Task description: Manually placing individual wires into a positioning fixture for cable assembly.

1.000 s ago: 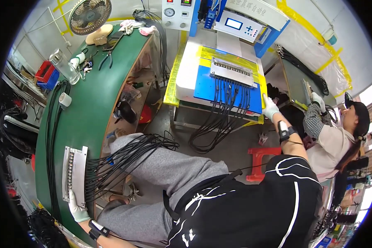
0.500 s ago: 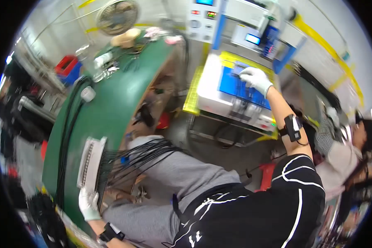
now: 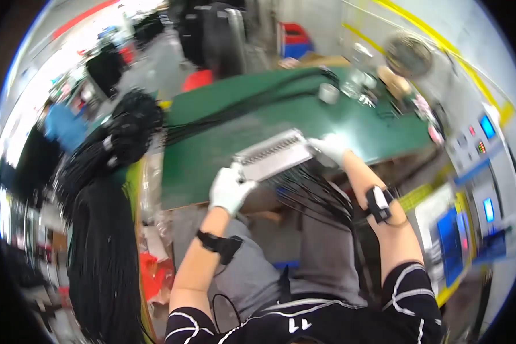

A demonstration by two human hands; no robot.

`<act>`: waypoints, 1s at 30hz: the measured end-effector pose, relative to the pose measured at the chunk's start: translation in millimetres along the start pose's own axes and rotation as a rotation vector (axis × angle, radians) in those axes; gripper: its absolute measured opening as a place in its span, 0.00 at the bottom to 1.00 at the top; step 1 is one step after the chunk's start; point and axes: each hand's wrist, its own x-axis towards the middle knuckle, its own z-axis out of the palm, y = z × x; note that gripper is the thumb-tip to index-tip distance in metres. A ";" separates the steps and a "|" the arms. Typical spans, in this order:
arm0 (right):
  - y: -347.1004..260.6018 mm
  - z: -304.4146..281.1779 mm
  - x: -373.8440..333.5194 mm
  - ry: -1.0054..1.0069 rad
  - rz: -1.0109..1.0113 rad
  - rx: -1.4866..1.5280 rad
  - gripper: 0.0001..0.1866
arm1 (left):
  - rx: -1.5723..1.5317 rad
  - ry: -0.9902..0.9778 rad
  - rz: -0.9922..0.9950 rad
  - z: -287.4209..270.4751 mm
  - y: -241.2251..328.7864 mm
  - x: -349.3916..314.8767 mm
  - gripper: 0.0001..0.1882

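Observation:
A long pale fixture (image 3: 275,159) with a row of dark slots or teeth lies aslant at the near edge of the green table. My left hand (image 3: 229,188), in a white glove, is closed on its left end, with the thumb toward me. At its right end is my right hand (image 3: 331,148), also gloved, with its fingers against or just beside the end; blur hides how they are bent. Many thin black cables (image 3: 321,192) hang from the fixture's near side over my lap.
Long black cables (image 3: 229,114) run across the green table (image 3: 200,180). A white roll (image 3: 328,93) and a clear bottle (image 3: 358,63) stand toward the back right. Thick black cable bundles (image 3: 106,252) hang at left. The blue-topped machine (image 3: 450,243) is at right.
My right hand has left the blue machine top and come to the fixture's right end. My view has swung left toward the table. My left hand remains on the fixture's other end.

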 end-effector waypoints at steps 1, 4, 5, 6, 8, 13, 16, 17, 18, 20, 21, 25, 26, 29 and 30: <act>5.8 1.9 3.3 0.069 -0.070 -0.053 0.24 | 0.082 0.012 0.023 4.7 6.7 -1.2 0.28; 14.0 -11.2 1.5 0.010 0.136 0.114 0.20 | -0.008 0.019 -0.017 16.3 5.4 -0.3 0.30; 21.8 -10.1 5.6 0.034 0.137 0.134 0.19 | -0.013 0.015 -0.027 16.3 6.4 -3.2 0.31; 19.1 -3.0 9.8 0.021 0.112 0.102 0.19 | -0.025 0.020 -0.042 12.9 4.5 -6.4 0.31; 22.0 5.4 14.5 0.095 0.075 0.228 0.17 | -0.050 0.043 -0.061 12.2 2.4 -9.1 0.32; 26.6 3.0 16.6 0.101 -0.027 0.275 0.17 | -0.041 -0.010 -0.069 6.6 -1.0 -8.7 0.36; 3.3 -10.5 -7.6 0.080 -0.113 0.524 0.15 | -0.053 -0.081 -0.098 7.8 4.9 -6.1 0.40; -11.1 -11.0 -16.9 0.071 -0.119 0.516 0.15 | -0.074 0.054 -0.044 9.9 5.5 -9.4 0.42; -37.9 -8.2 -36.9 0.093 -0.278 0.573 0.14 | -0.095 0.183 0.017 14.2 7.7 -9.1 0.44; -95.0 5.6 -89.2 -0.010 -0.564 0.645 0.19 | -0.111 0.312 0.063 17.1 7.2 -4.5 0.45; -115.7 13.0 -114.2 -0.133 -0.687 0.660 0.25 | -0.395 0.365 0.123 14.4 5.1 -0.4 0.47; -113.0 23.8 -136.2 -0.531 -0.837 0.594 0.30 | -1.463 0.371 0.087 -51.5 21.3 -21.2 0.42; -93.8 16.2 -130.1 -0.560 -0.744 0.508 0.33 | -1.700 0.451 0.039 -59.5 2.4 -19.5 0.38; 10.9 -16.4 -97.6 -0.542 -0.376 0.405 0.39 | -2.091 0.494 -0.010 -70.7 -64.7 -48.7 0.30; 65.4 -27.2 -84.3 -0.449 -0.225 0.418 0.40 | -2.095 0.491 -0.009 -69.0 -80.5 -55.0 0.30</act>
